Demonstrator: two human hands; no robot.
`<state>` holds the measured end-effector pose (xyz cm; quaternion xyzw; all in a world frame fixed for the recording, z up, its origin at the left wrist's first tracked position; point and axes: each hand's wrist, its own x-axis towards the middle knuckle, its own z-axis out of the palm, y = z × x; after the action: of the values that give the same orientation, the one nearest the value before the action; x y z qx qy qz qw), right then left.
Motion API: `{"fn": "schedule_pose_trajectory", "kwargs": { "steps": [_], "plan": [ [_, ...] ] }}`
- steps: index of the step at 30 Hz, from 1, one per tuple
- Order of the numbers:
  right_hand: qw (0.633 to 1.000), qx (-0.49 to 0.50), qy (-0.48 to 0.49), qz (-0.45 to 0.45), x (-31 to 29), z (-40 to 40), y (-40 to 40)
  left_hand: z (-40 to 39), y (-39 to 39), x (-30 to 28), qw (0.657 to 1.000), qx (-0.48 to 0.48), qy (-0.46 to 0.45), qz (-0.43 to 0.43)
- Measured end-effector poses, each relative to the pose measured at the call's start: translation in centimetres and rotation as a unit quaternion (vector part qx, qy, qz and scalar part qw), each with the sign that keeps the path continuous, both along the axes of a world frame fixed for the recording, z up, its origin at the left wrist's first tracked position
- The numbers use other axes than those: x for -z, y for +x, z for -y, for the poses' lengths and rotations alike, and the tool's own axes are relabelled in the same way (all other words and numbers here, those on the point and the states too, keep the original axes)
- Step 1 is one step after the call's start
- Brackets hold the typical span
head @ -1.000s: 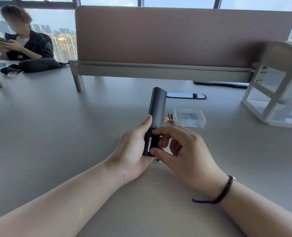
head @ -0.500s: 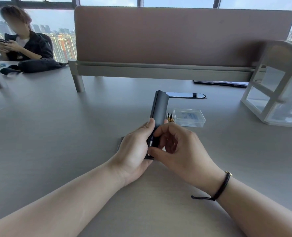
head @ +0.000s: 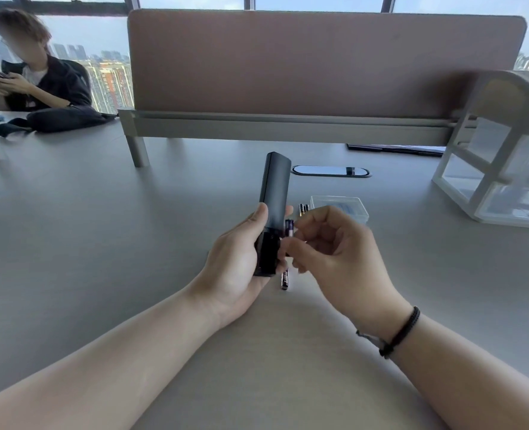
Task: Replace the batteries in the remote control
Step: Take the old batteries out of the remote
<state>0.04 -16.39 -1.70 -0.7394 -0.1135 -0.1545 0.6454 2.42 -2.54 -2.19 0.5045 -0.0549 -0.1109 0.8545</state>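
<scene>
**Battery out, remote in hand**

My left hand grips the remote, tilted up off the table, battery bay open at its near end. My right hand pinches a purple battery just beside that bay. Another battery lies on the table below. Spare batteries touch a clear box behind. Bare tabletop spreads wide left; a white rack stands at the right edge.

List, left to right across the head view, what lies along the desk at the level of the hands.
left hand gripping the remote control → purple battery pinched by the right hand → clear plastic box → white drawer organizer
</scene>
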Motion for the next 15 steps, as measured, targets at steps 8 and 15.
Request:
{"fn": "schedule_pose_trajectory", "kwargs": {
  "steps": [8,15],
  "plan": [
    [0.939,0.078,-0.323,-0.092,0.8,1.9,1.1,-0.8,0.9,0.0,0.998,-0.062,-0.028,-0.004],
    [0.91,0.065,-0.403,-0.077,1.2,1.6,0.8,-0.7,0.9,0.4,0.998,-0.056,-0.019,-0.022]
  ]
}}
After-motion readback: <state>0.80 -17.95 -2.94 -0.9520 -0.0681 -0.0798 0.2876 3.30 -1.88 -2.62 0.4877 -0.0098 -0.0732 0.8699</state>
